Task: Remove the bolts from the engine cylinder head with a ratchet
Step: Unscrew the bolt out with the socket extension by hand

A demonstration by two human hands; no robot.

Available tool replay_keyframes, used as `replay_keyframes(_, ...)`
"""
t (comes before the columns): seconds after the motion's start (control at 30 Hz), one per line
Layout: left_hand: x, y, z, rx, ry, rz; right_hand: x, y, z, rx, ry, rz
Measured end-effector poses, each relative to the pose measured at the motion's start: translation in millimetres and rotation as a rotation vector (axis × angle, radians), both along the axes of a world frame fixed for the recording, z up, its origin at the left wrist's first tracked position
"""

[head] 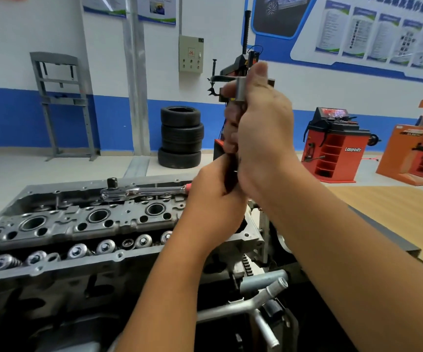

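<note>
Gripping a metal tool (240, 91) upright, right hand (261, 133) fingers curl round it; left hand (213, 199) fingers clasp its lower end. Ratchet (139, 192) lies untouched on cylinder head (60, 224).

One word reads clearly: "Lanpody", white letters on the side of the red wheel balancer (337, 146). Wall posters (372, 31) above it carry print too blurred to read, as does the grey electrical box (190, 54).

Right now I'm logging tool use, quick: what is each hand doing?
Left hand: curled round the lower end of a dark tool.
Right hand: gripping the metal tool upright.
</note>
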State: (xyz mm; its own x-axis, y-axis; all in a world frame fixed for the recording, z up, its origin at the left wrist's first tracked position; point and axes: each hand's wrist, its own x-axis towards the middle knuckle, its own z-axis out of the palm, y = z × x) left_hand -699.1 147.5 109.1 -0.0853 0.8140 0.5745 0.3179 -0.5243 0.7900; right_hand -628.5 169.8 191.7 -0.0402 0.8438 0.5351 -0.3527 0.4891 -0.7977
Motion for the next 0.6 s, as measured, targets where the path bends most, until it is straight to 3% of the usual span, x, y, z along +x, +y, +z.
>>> replay_keyframes(0.07, -8, 0, 2, -0.075, -0.011, -0.124, 9, 6, 6, -0.081, -0.073, 0.279)
replay_keyframes(0.13, -14, 0, 1, -0.091, -0.025, -0.177, 16, 9, 6, -0.100, -0.078, 0.391)
replay_keyframes(0.3, -13, 2, -4, -0.008, -0.109, -0.058, 11, -1, -20, 0.142, 0.024, 0.036)
replay_keyframes(0.4, -14, 3, -8, 0.011, -0.114, 0.046, 11, -3, -34, 0.172, 0.151, -0.170)
replay_keyframes(0.5, -9, 1, -6, -0.058, -0.023, -0.083, 13, -1, -35, 0.157, 0.203, -0.144)
replay_keyframes(0.6, -7, -2, -6, -0.085, 0.045, -0.136, 12, 5, -32, 0.192, 0.100, -0.024)
